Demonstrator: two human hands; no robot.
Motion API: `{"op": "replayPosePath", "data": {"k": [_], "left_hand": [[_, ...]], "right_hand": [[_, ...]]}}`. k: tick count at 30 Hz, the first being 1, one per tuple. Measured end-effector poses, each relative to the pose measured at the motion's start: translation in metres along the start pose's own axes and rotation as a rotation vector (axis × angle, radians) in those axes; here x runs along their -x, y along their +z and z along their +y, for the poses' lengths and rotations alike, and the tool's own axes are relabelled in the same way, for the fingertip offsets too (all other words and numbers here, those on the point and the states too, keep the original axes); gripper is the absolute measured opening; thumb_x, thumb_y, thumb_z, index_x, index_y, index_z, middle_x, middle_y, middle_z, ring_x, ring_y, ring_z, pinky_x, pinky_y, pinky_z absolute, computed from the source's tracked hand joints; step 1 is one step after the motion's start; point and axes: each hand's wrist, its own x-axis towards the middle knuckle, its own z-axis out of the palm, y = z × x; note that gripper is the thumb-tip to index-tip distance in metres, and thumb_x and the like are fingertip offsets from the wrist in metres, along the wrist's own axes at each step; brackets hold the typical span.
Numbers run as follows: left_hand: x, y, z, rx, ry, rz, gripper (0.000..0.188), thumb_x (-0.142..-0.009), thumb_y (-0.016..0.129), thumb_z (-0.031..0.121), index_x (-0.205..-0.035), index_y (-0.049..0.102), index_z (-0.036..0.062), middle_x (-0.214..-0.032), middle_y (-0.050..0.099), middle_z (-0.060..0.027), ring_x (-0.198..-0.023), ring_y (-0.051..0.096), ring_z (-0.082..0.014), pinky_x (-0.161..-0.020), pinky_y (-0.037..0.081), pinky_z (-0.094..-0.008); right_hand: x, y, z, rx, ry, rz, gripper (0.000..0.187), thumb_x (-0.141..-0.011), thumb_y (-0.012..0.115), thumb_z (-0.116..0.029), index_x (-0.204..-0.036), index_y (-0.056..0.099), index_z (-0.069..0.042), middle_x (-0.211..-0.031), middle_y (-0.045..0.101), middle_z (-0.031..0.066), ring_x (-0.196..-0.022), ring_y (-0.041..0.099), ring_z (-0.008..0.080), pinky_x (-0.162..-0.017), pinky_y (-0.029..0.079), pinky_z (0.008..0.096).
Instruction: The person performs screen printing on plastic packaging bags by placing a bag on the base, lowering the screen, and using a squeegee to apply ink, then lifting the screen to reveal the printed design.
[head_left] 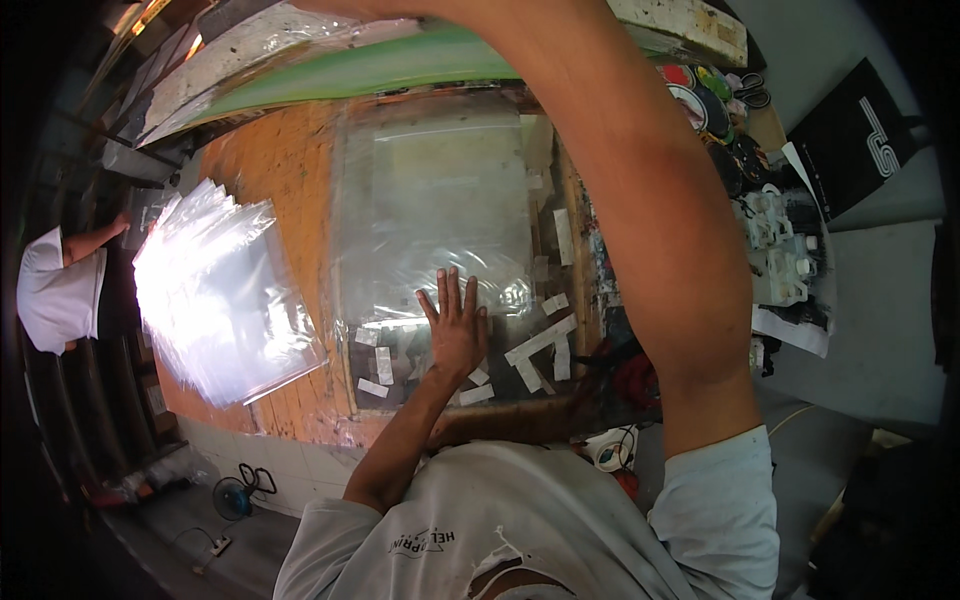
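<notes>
My left hand (457, 325) lies flat with its fingers spread on the near part of a clear plastic bag or sheet (450, 190). The sheet rests on a dark board (405, 395) dotted with pale tape strips (540, 345). High across the right side stretches my bare right arm (660, 190), reaching to the far left. Only the lower edge of my right hand (350, 8) shows at the top border, its fingers cut off. Beneath that arm, a green panel in a stained frame (380, 68) spans the table's far side, tilted up.
A fanned stack of glossy clear plastic bags (225, 300) lies left on the wooden table (290, 200). Ink tins (700, 105), scissors (752, 92) and white bottles (785, 260) stand at the right. Another person (65, 285) is at far left. A small fan (235, 495) sits below.
</notes>
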Motion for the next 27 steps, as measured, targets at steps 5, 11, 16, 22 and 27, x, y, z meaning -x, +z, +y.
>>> {"op": "replayPosePath", "data": {"k": [5, 11, 16, 22, 27], "left_hand": [[0.000, 0.001, 0.001, 0.007, 0.043, -0.009, 0.054, -0.100, 0.054, 0.020, -0.149, 0.044, 0.0003, -0.164, 0.023, -0.0270, -0.157, 0.010, -0.0430, -0.119, 0.000, -0.0715], [0.012, 0.003, -0.004, -0.016, 0.027, -0.008, 0.056, -0.100, 0.052, 0.021, -0.150, 0.041, -0.0011, -0.163, 0.024, -0.0274, -0.156, 0.010, -0.0431, -0.119, 0.000, -0.0717], [0.007, -0.004, 0.001, 0.050, 0.043, 0.034, 0.058, -0.099, 0.053, 0.019, -0.152, 0.039, -0.0008, -0.163, 0.025, -0.0277, -0.156, 0.010, -0.0428, -0.120, -0.001, -0.0705], [0.011, -0.069, 0.007, 0.519, -0.073, 0.233, 0.060, -0.101, 0.056, 0.018, -0.155, 0.036, 0.0012, -0.162, 0.031, -0.0236, -0.154, 0.022, -0.0391, -0.121, 0.011, -0.0660], [0.053, -0.169, 0.039, 1.605, -0.385, 0.444, 0.052, -0.102, 0.060, 0.030, -0.146, 0.044, 0.0060, -0.148, 0.047, -0.0138, -0.142, 0.040, -0.0283, -0.114, 0.035, -0.0552]], "right_hand": [[0.017, 0.007, 0.005, -0.035, -0.066, 0.068, 0.044, -0.103, 0.045, -0.025, -0.079, 0.068, 0.004, -0.063, 0.059, 0.0126, -0.056, 0.057, 0.0217, -0.055, 0.052, 0.0397], [0.009, 0.011, 0.001, -0.124, 0.014, -0.162, 0.047, -0.106, 0.045, -0.029, -0.075, 0.065, 0.000, -0.060, 0.051, 0.0041, -0.050, 0.046, 0.0155, -0.050, 0.048, 0.0363], [0.012, 0.007, -0.004, -0.048, 0.002, -0.095, 0.048, -0.108, 0.044, -0.033, -0.075, 0.064, -0.003, -0.057, 0.044, -0.0008, -0.049, 0.039, 0.0102, -0.049, 0.045, 0.0330], [0.046, 0.057, -0.009, 0.126, 0.007, 0.088, 0.052, -0.097, 0.058, -0.051, -0.110, 0.073, -0.003, -0.097, 0.072, 0.0227, -0.095, 0.069, 0.0361, -0.085, 0.049, 0.0470], [0.185, 0.155, -0.037, 0.122, -0.036, 0.259, 0.044, -0.094, 0.065, -0.034, -0.129, 0.066, -0.008, -0.087, 0.055, 0.0116, -0.086, 0.053, 0.0281, -0.082, 0.036, 0.0482]]}}
